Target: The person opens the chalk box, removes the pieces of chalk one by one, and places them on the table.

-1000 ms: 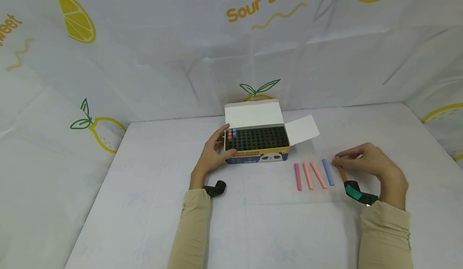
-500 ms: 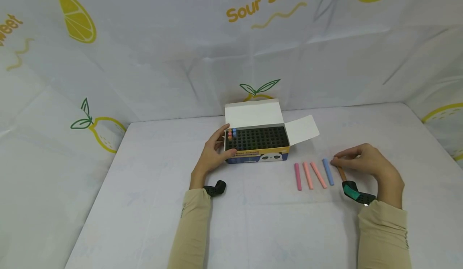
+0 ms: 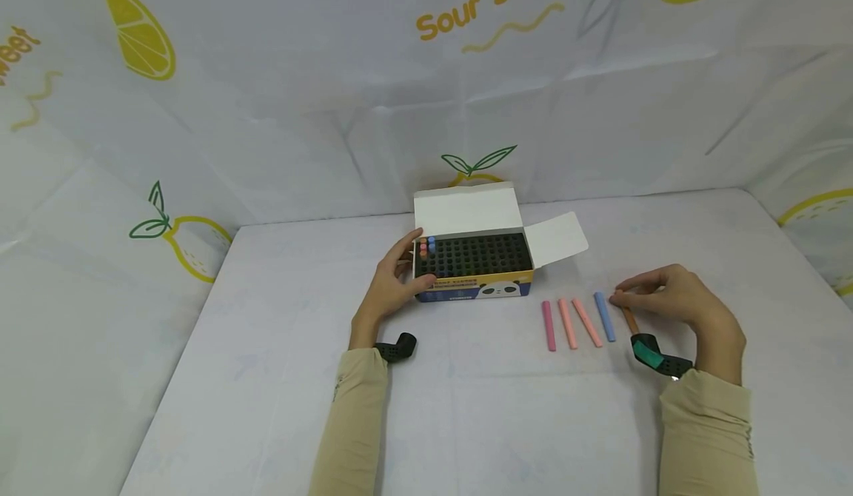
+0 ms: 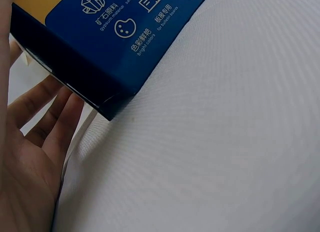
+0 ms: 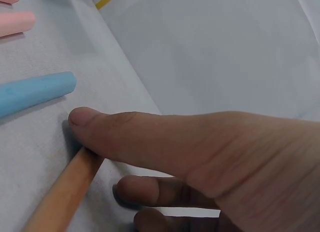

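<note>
An open chalk box point(image 3: 506, 289) with a panda on its front stands near the back of the table. My left hand point(image 3: 388, 285) grips its left end, thumb at the front edge, fingers around the far side. Inside, a black holder point(image 3: 480, 253) carries several chalk sticks upright in its left columns. On the right, my right hand point(image 3: 676, 300) pinches the far end of an orange chalk stick point(image 5: 65, 197) lying on the table; the wrist camera partly hides it in the head view. Beside it lies a blue chalk stick point(image 3: 605, 317).
Left of the blue stick lie two light pink chalk sticks point(image 3: 567, 324) and a darker pink chalk stick point(image 3: 549, 326). The box's white side flap point(image 3: 556, 240) sticks out to the right, and its lid point(image 3: 469, 212) stands raised behind. A cloth wall point(image 3: 373, 148) rises at the back.
My right hand has shifted slightly left over the first half second, with its pinch on the orange chalk stick kept, then stays still. The left hand and box have not moved.
</note>
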{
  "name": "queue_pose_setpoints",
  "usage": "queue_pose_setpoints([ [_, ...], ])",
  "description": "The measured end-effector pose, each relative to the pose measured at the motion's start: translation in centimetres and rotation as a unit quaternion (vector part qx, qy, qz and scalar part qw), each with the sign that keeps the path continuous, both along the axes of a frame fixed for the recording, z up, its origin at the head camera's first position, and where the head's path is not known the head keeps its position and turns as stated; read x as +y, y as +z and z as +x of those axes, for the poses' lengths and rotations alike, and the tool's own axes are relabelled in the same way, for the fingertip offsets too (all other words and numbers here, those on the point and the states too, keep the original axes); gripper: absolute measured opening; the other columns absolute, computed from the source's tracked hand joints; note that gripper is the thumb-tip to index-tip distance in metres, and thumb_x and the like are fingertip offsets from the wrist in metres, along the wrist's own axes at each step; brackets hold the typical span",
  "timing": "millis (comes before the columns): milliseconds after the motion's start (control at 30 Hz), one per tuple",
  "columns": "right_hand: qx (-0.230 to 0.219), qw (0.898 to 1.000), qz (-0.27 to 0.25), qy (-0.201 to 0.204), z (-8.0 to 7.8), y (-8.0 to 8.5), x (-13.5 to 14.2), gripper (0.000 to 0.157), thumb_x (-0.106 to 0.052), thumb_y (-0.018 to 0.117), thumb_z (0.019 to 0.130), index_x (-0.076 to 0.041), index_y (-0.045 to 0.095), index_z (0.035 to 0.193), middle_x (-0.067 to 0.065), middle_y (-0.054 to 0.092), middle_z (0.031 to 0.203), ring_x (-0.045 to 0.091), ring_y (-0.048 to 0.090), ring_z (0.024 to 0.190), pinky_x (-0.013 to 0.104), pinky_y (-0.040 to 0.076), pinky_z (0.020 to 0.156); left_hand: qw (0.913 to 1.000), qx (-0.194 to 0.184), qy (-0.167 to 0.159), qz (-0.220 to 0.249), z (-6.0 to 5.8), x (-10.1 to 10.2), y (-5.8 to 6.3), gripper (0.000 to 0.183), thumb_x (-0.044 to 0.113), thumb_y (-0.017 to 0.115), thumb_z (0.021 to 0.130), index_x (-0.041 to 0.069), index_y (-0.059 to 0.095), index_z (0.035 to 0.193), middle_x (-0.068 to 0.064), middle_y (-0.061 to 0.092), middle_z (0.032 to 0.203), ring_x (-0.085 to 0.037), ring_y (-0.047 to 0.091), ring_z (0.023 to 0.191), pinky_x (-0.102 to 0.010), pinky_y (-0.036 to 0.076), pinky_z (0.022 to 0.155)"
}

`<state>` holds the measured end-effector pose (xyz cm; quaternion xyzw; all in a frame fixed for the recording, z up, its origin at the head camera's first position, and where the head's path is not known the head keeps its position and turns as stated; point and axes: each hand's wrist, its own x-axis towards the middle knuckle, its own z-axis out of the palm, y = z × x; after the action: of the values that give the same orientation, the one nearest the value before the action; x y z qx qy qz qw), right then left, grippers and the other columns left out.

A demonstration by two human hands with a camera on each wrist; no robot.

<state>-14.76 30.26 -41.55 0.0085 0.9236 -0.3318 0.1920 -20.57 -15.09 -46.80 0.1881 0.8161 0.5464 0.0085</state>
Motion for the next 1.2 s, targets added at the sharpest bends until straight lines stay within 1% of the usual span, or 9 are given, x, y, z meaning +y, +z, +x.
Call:
queue_pose_setpoints([
  [100, -0.002, 1.0, 0.001, 0.0, 0.0, -0.1, 0.1, 0.061, -0.052, 0.07, 0.093, -0.001, 0.071, 0.126, 0.034, 0.058, 0.138, 0.049, 0.049, 0.129, 0.064, 0.047, 0.096, 1.0, 0.0, -0.004, 0.005, 0.1, -0.1, 0.0, 0.092, 0.063, 0.078, 0.081, 0.031, 0.039, 0.158, -0.012, 0.055, 0.14, -0.028, 0.055, 0.126, -0.052, 0.044, 0.115],
  [400, -0.002, 1.0, 0.003, 0.0, 0.0, -0.1, 0.2, 0.06, -0.052, 0.07, 0.093, -0.002, 0.071, 0.127, 0.033, 0.057, 0.138, 0.048, 0.05, 0.127, 0.061, 0.049, 0.094, 1.0, -0.002, -0.004, 0.007, 0.1, -0.1, 0.0, 0.093, 0.064, 0.078, 0.08, 0.032, 0.038, 0.158, -0.011, 0.056, 0.14, -0.028, 0.054, 0.127, -0.052, 0.043, 0.115],
  [600, 0.03, 0.999, 0.021, -0.005, -0.1, 0.0, -0.2, 0.058, -0.051, 0.071, 0.093, -0.003, 0.072, 0.126, 0.027, 0.065, 0.127, 0.036, 0.056, 0.113, 0.04, 0.05, 0.082, 1.0, -0.002, 0.0, 0.002, 0.1, -0.2, -0.1, 0.099, 0.078, 0.072, 0.075, 0.035, 0.038, 0.158, -0.009, 0.055, 0.14, -0.027, 0.054, 0.127, -0.05, 0.044, 0.115],
  [767, 0.052, 0.998, 0.022, -0.022, -0.1, 0.3, -0.6, 0.061, -0.053, 0.068, 0.094, -0.003, 0.07, 0.13, 0.029, 0.066, 0.126, 0.038, 0.058, 0.113, 0.044, 0.053, 0.082, 1.0, 0.0, -0.002, 0.003, 0.1, -0.2, -0.1, 0.099, 0.078, 0.072, 0.075, 0.034, 0.038, 0.158, -0.01, 0.056, 0.14, -0.028, 0.054, 0.127, -0.051, 0.044, 0.115],
  [833, 0.07, 0.997, 0.02, -0.032, 0.0, 0.5, -0.8, 0.06, -0.053, 0.068, 0.094, -0.004, 0.071, 0.129, 0.028, 0.068, 0.12, 0.034, 0.06, 0.106, 0.04, 0.053, 0.077, 1.0, -0.002, -0.003, 0.005, 0.1, -0.2, -0.1, 0.099, 0.075, 0.074, 0.076, 0.033, 0.038, 0.158, -0.011, 0.056, 0.141, -0.028, 0.054, 0.127, -0.051, 0.044, 0.115],
  [933, 0.107, 0.993, 0.012, -0.052, 0.1, 0.9, -1.0, 0.055, -0.05, 0.07, 0.094, -0.006, 0.073, 0.125, 0.018, 0.073, 0.109, 0.016, 0.058, 0.092, 0.028, 0.049, 0.069, 0.9999, -0.003, -0.005, 0.009, 0.1, -0.2, -0.1, 0.094, 0.066, 0.077, 0.08, 0.031, 0.038, 0.158, -0.011, 0.055, 0.141, -0.028, 0.054, 0.127, -0.051, 0.043, 0.115],
  [1033, 0.142, 0.986, -0.019, -0.08, 0.3, 1.4, -1.3, 0.051, -0.047, 0.073, 0.093, -0.007, 0.074, 0.123, -0.005, 0.074, 0.096, 0.001, 0.054, 0.082, 0.021, 0.047, 0.064, 0.9999, -0.002, -0.007, 0.012, 0.1, -0.2, -0.1, 0.088, 0.053, 0.081, 0.084, 0.029, 0.039, 0.158, -0.012, 0.056, 0.14, -0.029, 0.054, 0.127, -0.053, 0.043, 0.115],
  [1133, 0.18, 0.975, -0.069, -0.109, 0.5, 2.2, -1.9, 0.048, -0.042, 0.075, 0.093, -0.004, 0.073, 0.122, -0.025, 0.068, 0.085, -0.005, 0.055, 0.079, 0.017, 0.046, 0.063, 0.9999, -0.002, -0.005, 0.011, 0.0, -0.1, 0.0, 0.086, 0.048, 0.081, 0.084, 0.03, 0.04, 0.157, -0.012, 0.056, 0.14, -0.029, 0.054, 0.127, -0.053, 0.043, 0.115],
  [1200, 0.211, 0.964, -0.101, -0.124, 0.6, 2.8, -2.4, 0.043, -0.036, 0.077, 0.092, -0.003, 0.074, 0.12, -0.031, 0.065, 0.08, -0.005, 0.057, 0.076, 0.015, 0.045, 0.063, 1.0, -0.004, -0.004, 0.007, 0.0, -0.1, 0.1, 0.087, 0.053, 0.081, 0.084, 0.031, 0.039, 0.157, -0.011, 0.056, 0.14, -0.028, 0.054, 0.127, -0.052, 0.043, 0.115],
])
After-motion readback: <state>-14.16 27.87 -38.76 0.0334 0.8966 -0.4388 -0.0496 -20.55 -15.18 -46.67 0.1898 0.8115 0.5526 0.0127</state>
